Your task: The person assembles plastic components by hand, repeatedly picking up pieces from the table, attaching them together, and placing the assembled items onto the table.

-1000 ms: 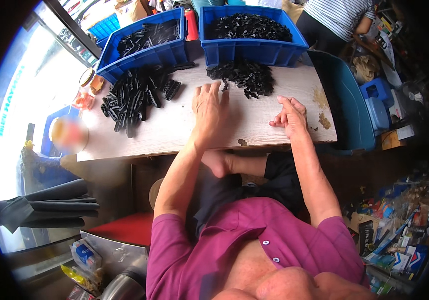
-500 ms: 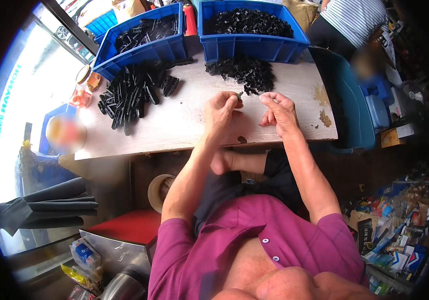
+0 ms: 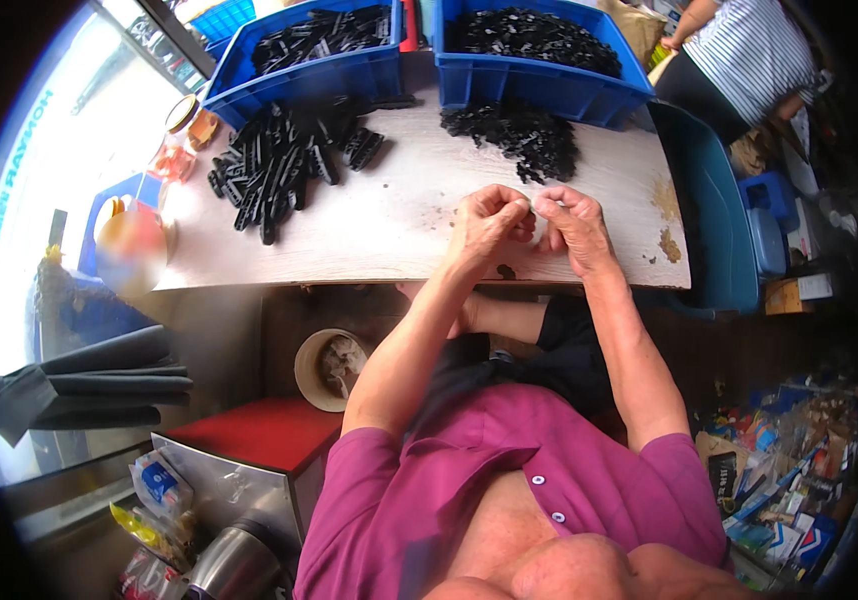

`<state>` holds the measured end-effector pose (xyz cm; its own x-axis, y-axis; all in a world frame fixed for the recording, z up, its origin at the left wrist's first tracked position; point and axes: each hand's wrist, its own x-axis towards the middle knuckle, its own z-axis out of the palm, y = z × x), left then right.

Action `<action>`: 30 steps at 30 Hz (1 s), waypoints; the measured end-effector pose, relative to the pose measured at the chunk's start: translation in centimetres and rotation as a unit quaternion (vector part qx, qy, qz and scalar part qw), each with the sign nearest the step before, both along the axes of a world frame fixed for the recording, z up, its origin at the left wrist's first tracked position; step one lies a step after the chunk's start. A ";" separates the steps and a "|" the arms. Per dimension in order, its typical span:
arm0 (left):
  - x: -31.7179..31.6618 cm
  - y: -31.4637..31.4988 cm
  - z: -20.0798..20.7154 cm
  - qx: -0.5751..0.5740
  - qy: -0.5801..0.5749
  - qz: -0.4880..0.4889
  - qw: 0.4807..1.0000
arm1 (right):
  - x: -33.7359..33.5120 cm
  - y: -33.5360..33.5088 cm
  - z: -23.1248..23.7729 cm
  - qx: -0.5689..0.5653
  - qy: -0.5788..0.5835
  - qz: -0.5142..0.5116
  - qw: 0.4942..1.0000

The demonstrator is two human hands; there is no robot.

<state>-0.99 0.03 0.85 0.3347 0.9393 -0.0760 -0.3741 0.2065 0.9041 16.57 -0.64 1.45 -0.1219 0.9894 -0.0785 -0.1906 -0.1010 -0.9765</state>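
My left hand [image 3: 490, 222] and my right hand [image 3: 576, 224] meet at the fingertips above the table [image 3: 379, 235], near its front edge. Each has thumb and forefinger pinched together. Whatever lies between them is too small and too covered to name. Just beyond the hands is a heap of small black parts [image 3: 529, 143]. Further left lies a loose pile of long black plastic pieces [image 3: 274, 165], apart from both hands.
Two blue bins, one with long black pieces [image 3: 299, 75] and one with small parts [image 3: 549, 100], stand at the back. A teal tub [image 3: 714, 220] is beside the table's right end. Below is a round bucket [image 3: 301, 372]. A person in a striped shirt [image 3: 749, 60] bends at the upper right.
My hands have come together; half a second ago they were apart, with a small dark greenish piece in the left fingertips. The whole view has shifted slightly.
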 end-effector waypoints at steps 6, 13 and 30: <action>-3.4 0.9 -2.4 0.235 0.308 0.329 0.861 | -0.6 -0.4 0.6 -0.015 0.032 -0.016 0.999; -12.4 6.5 -1.1 0.321 0.717 0.350 0.510 | -0.4 -0.2 0.2 -0.010 0.039 -0.029 0.999; -11.8 3.5 -1.3 0.342 0.645 0.344 0.590 | -0.5 -0.4 0.3 -0.003 0.058 -0.055 0.997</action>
